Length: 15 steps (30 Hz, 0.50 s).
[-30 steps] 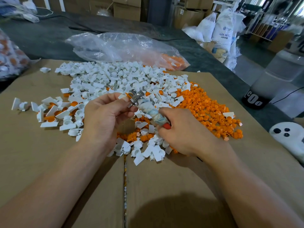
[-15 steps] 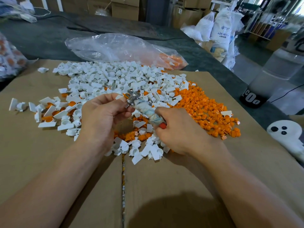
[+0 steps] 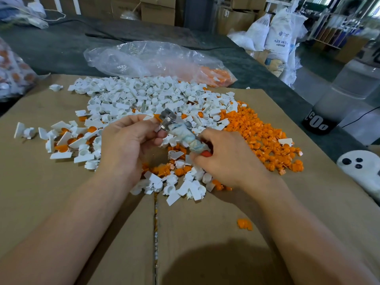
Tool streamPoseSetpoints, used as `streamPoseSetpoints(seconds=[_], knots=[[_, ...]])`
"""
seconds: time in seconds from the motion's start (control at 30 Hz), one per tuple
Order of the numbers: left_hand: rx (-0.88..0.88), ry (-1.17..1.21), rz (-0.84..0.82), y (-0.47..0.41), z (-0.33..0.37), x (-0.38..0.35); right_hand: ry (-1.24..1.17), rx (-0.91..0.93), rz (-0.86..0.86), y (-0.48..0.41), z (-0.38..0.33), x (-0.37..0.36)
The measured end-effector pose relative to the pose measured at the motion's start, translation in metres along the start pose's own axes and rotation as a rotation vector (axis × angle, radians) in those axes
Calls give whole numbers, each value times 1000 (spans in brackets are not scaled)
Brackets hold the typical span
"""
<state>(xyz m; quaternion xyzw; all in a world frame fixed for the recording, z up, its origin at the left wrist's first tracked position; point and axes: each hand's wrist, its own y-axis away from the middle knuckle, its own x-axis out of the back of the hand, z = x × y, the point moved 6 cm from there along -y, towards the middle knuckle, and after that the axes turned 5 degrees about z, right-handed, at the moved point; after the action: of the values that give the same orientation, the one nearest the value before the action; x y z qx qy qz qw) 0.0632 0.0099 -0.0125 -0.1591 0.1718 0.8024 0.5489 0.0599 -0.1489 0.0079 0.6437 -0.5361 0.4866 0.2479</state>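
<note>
Work in hand: fitting small orange plastic inserts into white plastic caps with a tape-wrapped hand tool [image 3: 183,135] that has a red butt and a metal head [image 3: 167,120].
Right hand [image 3: 228,159]: fingers curled round the tool's handle at the red end, holding it slanted up and away above the parts.
Left hand [image 3: 127,145]: thumb and fingers curled in at the metal head. A sliver of white and orange shows at the fingertips, but I cannot tell whether a piece is seated there.
Where the tool is: held between both hands, off the flat brown cardboard sheet [image 3: 51,192], over the near edge of the heaps.
Done so far: a small scatter of white tabbed caps with orange centres [image 3: 65,140] lies left of the left hand. Judging by the colour inside them, these look like finished pieces.
Left to do: the large heap of loose white plastic caps [image 3: 144,97] and the heap of loose orange plastic inserts [image 3: 265,136] beside it are both far bigger than the finished scatter, so the job appears to be at an early stage.
Stray: one orange insert [image 3: 244,224] lies alone near the right forearm.
Further stock: a crumpled clear plastic bag [image 3: 156,58] behind the heaps holds more orange parts in its right end.
</note>
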Motion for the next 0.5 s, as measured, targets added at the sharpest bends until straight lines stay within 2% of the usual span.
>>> streamPoseSetpoints(seconds=[0.33,0.5], knots=[[-248,-465,367,-26,34,47,84,-219,240,-10,58,29],[-311,-740,419,-34,38,61,171,-339,248,-11,82,34]])
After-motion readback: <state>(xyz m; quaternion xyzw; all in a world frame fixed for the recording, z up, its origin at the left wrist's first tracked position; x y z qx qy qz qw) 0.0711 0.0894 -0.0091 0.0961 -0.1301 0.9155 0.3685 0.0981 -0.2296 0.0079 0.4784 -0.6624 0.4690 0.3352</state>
